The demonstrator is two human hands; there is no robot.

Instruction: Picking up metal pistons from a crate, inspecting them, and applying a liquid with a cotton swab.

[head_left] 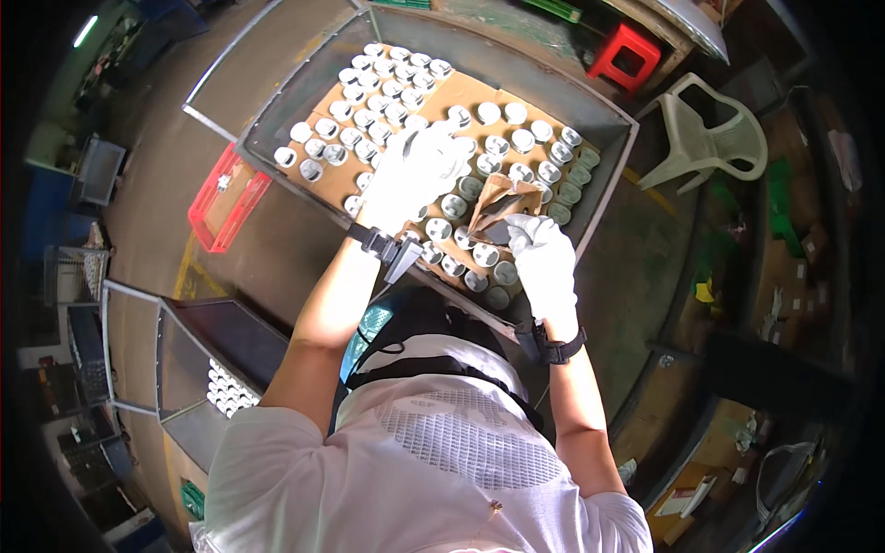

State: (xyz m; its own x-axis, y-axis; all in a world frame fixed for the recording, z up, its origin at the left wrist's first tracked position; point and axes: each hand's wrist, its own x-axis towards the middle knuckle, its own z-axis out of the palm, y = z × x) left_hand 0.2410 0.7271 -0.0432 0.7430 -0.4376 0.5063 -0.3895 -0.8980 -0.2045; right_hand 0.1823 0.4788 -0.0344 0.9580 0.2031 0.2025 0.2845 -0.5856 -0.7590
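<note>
Short round metal parts [496, 145], white-silver with dark openings, stand in rows on brown cardboard [461, 92] inside a large grey metal bin [613, 152]. My left hand [415, 175], in a white glove, is over the middle of these parts. Glare washes out its fingers, so what it holds, if anything, is unclear. In a white glove too, my right hand [544, 253] pinches the near right edge of a folded brown cardboard piece [498, 198]. That piece is tilted above the parts, its inner side dark, and hides some of them.
A red plastic crate [210, 217] lies on the floor left of the bin. Beyond the bin's right side stand a red stool [629, 57] and a pale plastic armchair [705, 134]. Another metal bin [221, 323], holding white parts [229, 392], is at my left.
</note>
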